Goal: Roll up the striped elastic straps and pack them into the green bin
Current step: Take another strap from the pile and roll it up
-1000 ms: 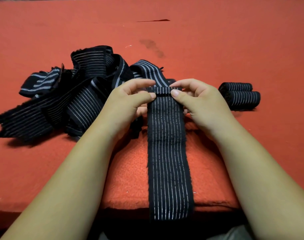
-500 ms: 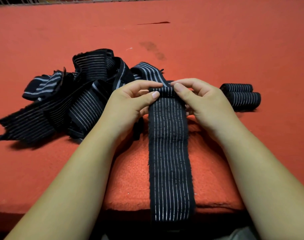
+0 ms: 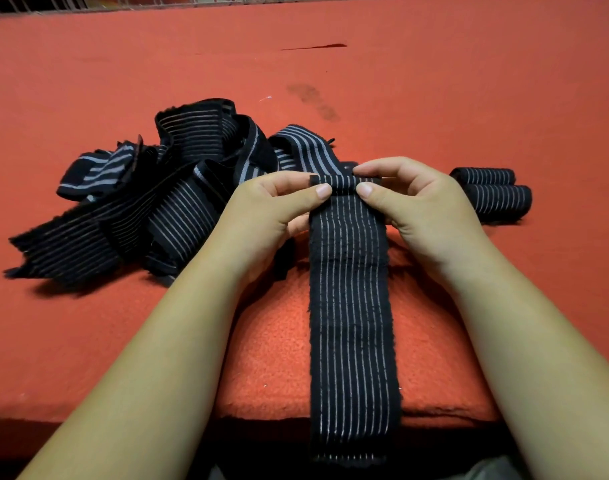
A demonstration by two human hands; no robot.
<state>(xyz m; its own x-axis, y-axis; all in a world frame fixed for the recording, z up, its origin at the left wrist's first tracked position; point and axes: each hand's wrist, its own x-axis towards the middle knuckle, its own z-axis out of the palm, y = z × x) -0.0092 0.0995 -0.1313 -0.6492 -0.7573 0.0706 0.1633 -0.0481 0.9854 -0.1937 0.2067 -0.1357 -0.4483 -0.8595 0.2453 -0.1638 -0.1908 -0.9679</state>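
Observation:
A black striped elastic strap lies lengthwise on the red cloth, its near end hanging over the table's front edge. Its far end is curled into a small roll. My left hand pinches the roll's left side between thumb and fingers. My right hand pinches the right side the same way. Two finished rolled straps lie side by side just right of my right hand. A loose pile of unrolled straps sits to the left. No green bin is in view.
The red felt-covered table stretches far back, with a dark stain and a small dark slit beyond the straps. A metal grid runs along the far edge.
The roll at the strap's far end has grown a little thicker as both hands turned it toward me. The view has tipped up slightly, showing the far edge.

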